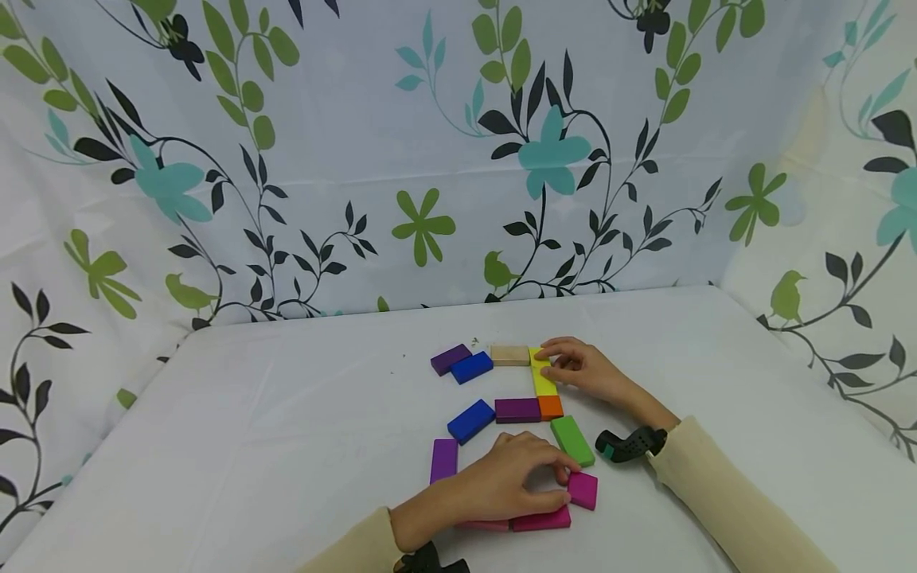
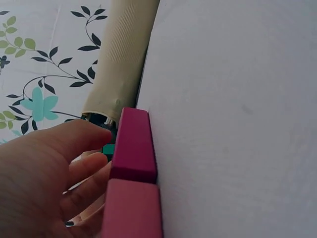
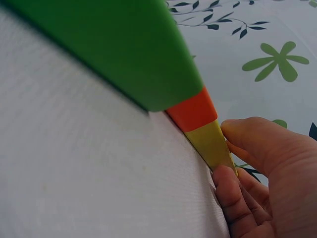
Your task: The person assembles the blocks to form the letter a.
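Observation:
My left hand (image 1: 501, 479) arches over the lower part of a loop of wooden blocks, thumb and index finger pinching a small magenta block (image 1: 583, 491) at its left side. Below that hand lie a longer magenta block (image 1: 542, 520) and a pink block (image 2: 132, 208), end to end. At the upper right, my right hand (image 1: 591, 370) pinches a yellow block (image 1: 544, 383) between thumb and fingers. An orange block (image 1: 550, 407) borders the yellow one's near end, followed by a green block (image 1: 572, 441). Part of the pink block is hidden by my left hand in the head view.
A tan block (image 1: 509, 356) adjoins the yellow one. Blue (image 1: 472, 368) and dark purple (image 1: 450, 360) blocks lie farther left. Nearer are a plum block (image 1: 517, 411), another blue block (image 1: 470, 422) and a violet block (image 1: 444, 459). Patterned cloth (image 1: 322, 159) hangs behind the white table (image 1: 286, 414).

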Action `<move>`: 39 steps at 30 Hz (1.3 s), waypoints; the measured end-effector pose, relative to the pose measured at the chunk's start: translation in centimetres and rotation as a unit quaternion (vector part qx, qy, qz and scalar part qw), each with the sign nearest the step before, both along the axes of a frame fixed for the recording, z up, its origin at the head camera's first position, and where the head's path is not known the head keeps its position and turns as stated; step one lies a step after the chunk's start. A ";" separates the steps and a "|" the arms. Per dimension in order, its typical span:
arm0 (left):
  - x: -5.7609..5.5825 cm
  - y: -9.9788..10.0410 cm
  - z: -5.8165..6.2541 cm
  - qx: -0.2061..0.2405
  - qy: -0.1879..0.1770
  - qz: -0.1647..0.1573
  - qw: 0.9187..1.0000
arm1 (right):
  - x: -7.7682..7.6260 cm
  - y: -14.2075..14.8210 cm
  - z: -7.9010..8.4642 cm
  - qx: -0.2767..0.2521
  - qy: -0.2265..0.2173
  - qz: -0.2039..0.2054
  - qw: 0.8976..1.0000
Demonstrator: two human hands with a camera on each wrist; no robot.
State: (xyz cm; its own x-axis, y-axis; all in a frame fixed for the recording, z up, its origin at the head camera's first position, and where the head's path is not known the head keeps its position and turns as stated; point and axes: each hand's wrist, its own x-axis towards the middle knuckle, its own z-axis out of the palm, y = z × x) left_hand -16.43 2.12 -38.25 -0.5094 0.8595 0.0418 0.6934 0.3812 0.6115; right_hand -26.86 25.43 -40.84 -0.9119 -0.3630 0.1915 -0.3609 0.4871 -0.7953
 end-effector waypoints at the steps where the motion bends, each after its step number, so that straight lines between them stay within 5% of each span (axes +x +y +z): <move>1: 0.0 0.0 0.1 0.000 0.000 -0.001 1.000 | 0.0 0.0 0.0 -0.001 0.003 0.002 1.000; 10: -0.4 -0.9 1.9 0.009 -0.022 0.017 1.000 | 0.0 0.2 -0.2 -0.003 0.009 0.006 1.000; 20: -1.4 -2.3 3.6 0.068 -0.004 0.044 0.997 | 0.1 0.2 0.0 -0.007 0.001 0.004 1.000; 25: -1.8 -2.9 3.6 0.076 -0.002 0.062 0.995 | 0.1 0.2 -0.1 -0.006 -0.010 0.002 1.000; 31: -2.9 -3.6 3.1 0.153 0.030 0.062 0.986 | 0.2 0.1 0.0 -0.001 -0.009 -0.003 1.000; 39: -4.4 -4.8 2.4 0.186 0.040 0.112 0.975 | 0.2 0.0 0.1 -0.006 -0.013 0.000 1.000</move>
State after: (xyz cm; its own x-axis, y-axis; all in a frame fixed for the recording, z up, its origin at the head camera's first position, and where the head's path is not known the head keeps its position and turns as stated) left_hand -20.86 -2.71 -35.81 -0.6649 0.6455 0.3758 0.6690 0.2909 0.6840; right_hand -26.70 25.43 -40.69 -0.9163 -0.3616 0.1720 -0.3405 0.4776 -0.8099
